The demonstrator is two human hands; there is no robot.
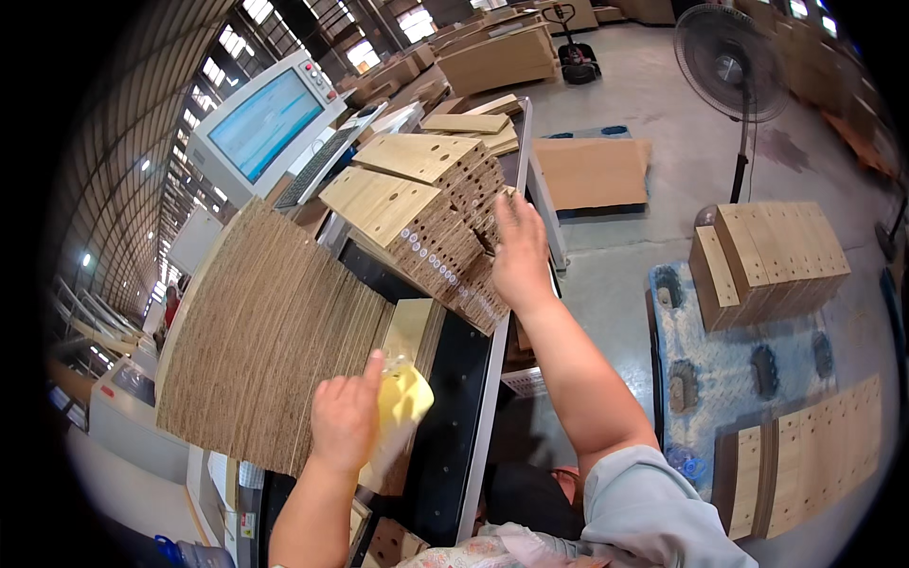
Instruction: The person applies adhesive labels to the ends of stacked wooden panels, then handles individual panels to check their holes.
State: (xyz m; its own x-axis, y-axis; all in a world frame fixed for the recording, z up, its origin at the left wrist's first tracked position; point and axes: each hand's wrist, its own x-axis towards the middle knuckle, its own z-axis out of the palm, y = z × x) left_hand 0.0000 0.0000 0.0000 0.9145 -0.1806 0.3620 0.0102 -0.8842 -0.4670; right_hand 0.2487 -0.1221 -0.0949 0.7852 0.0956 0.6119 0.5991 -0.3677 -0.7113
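Observation:
My left hand point(346, 417) is closed, index finger stretched out, on a pale yellow, partly see-through thing point(405, 396) whose kind I cannot make out. It is above a light wooden board point(409, 327) beside a large upright pack of chipboard panels point(265, 331). Farther off, my right hand point(519, 251) reaches to the right side of a pile of drilled wooden boards point(445, 241). Its fingers are stretched out and lie against or just beside the board edges; contact is hard to see. Round white marks run along the near edges of this pile.
A monitor point(265, 123) and keyboard point(317, 166) stand behind the panels. The black machine bed has a metal edge point(485, 426). To the right, a blue pallet point(696, 379) bears stacked drilled boards point(786, 251). A standing fan point(729, 71) and a pallet jack point(576, 57) are farther back.

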